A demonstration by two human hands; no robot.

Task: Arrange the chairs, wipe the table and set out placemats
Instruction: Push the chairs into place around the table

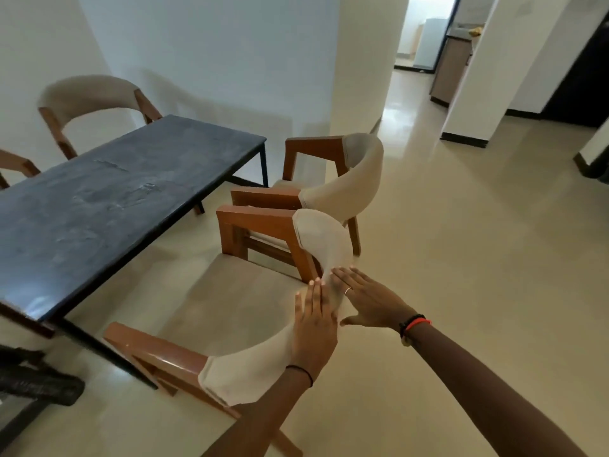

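Gleaming cream floor (pixel 461 258) beneath dark table (pixel 108 192)

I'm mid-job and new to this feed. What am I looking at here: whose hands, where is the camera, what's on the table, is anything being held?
There is one picture, from a wide-angle camera worn on a person's head, looking forward and down. No machine: these are bare hands. The left hand lies flat on the padded backrest of the nearest chair; the right hand is spread open at the backrest's outer side. Neither grips anything. The dark table shows only smears, no placemats. A second chair stands just beyond, a third at the far side.
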